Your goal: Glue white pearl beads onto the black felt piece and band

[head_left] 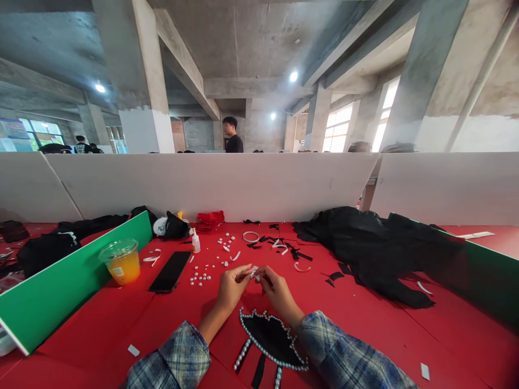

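Red table (365,324) — bare concrete rm

Bare red table (101,329) lies open left of the arms; ahead, loose beads (200,276), a phone (170,271) and a cup (120,261) crowd it; black cloth (377,254) blocks the right.

Red table (405,335), phone (170,271), loose beads (200,277), black cloth (377,248)

Red bench (405,324); green divider (60,286); black cloth (377,248); black phone (170,271). Sleeves (344,356) blue-grey plaid. Black patch (271,337) edged in silvery pearls (loose pearls (200,278) match). Cup (121,262) holds orange drink.
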{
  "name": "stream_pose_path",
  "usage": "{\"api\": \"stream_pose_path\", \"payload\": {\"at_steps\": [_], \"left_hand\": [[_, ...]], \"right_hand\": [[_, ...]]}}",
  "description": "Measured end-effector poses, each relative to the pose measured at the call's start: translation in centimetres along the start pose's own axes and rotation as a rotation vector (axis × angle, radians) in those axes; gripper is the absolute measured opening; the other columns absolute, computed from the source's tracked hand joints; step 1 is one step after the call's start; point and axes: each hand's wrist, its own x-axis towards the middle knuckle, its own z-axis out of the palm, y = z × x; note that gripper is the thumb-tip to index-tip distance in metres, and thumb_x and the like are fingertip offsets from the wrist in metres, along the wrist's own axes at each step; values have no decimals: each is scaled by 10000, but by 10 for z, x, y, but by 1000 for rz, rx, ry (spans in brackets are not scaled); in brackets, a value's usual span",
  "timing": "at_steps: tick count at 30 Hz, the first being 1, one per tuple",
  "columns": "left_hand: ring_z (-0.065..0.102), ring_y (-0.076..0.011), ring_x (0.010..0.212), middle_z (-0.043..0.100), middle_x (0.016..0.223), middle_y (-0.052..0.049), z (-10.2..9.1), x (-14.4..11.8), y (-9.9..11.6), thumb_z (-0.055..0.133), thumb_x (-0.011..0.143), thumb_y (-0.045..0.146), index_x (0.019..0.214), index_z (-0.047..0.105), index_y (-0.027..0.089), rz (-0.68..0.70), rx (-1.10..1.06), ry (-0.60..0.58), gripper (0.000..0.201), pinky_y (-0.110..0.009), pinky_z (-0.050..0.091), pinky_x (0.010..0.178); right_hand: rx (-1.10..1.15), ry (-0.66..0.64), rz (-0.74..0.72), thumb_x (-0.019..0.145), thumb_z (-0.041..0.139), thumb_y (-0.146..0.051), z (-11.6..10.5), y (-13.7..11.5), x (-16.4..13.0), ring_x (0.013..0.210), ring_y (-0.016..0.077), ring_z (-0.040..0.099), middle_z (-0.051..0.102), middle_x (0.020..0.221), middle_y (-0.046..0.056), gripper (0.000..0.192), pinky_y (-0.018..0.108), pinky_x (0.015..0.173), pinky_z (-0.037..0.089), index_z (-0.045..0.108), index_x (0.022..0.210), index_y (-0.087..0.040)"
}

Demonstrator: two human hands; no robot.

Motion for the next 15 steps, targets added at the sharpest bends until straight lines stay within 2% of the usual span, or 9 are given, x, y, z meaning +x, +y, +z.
{"api": "stream_pose_path", "payload": {"at_steps": [9, 15], "left_hand": [[661, -257, 936, 699, 982, -106, 3, -3, 2, 658, 704, 302, 978, 683, 121, 50, -6, -25, 329, -380, 537, 870], [679, -238, 884, 714, 943, -96, 4, -5, 4, 627, 721, 236, 979, 676, 125, 88, 31, -16, 285, -364, 556, 829]], "right_hand": [[-122, 103, -4, 774, 453, -292, -1, 1, 0, 498, 136, 494, 559, 576, 3, 139, 243, 491, 398, 523, 708, -192], [-120, 112, 11, 751, 440, -268, -2, -1, 1, 561, 165, 571, 631, 652, 39, 100, 256, 501, 427, 508, 719, -203]]}}
